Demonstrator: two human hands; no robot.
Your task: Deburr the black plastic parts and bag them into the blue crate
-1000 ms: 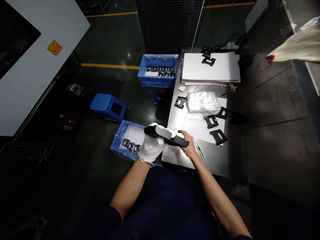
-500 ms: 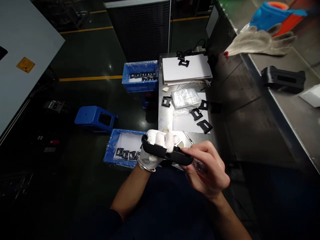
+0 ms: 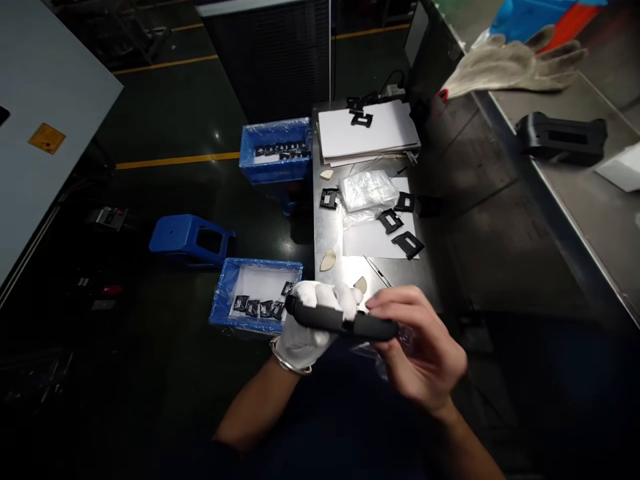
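Note:
My left hand [image 3: 307,327], in a white glove, is wrapped around a long black plastic part [image 3: 340,321] held edge-on in front of me. My bare right hand [image 3: 423,347] pinches the right end of the same part, with a bit of clear plastic under its fingers. Both hands hover just below the near edge of a small steel table [image 3: 330,227]. On that table lie several black frame-shaped parts [image 3: 407,245] on a white sheet, beside a clear plastic bag [image 3: 369,190].
A blue bin [image 3: 227,293] with black parts sits on the floor at left, another blue bin [image 3: 275,150] farther back, and a blue stool [image 3: 190,237]. A stack of white sheets [image 3: 367,130] lies on the far table end. A bench at right carries a work glove [image 3: 510,63] and a black housing [image 3: 560,137].
The view swung right and down, bringing the right bench into sight. Both hands lifted the black part off the table toward me, and my right hand moved to pinch its right end.

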